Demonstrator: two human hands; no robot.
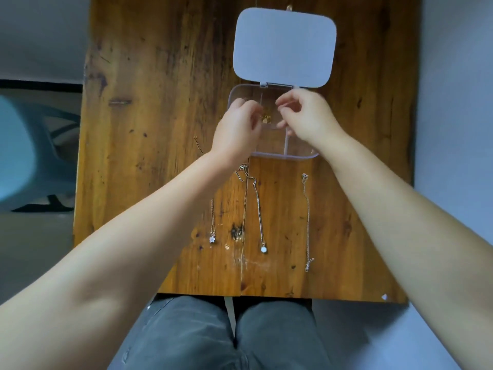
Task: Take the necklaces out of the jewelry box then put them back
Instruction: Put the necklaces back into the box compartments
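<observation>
The clear jewelry box (290,155) lies open on the wooden table, its white lid (284,46) folded back flat behind it. Both hands hover over the box. My left hand (237,132) and my right hand (304,116) pinch a thin gold necklace with a small gold pendant (265,119) that hangs between them above a compartment. Three more necklaces lie stretched out on the table in front of the box: one with a flower pendant (212,237), one with a round white pendant (263,249), and a plain thin chain (308,222).
The wooden table (160,129) is narrow, with its near edge just above my knees in grey trousers (213,337). A blue chair (26,156) stands to the left on the floor. A short piece of chain (198,144) lies left of my left wrist.
</observation>
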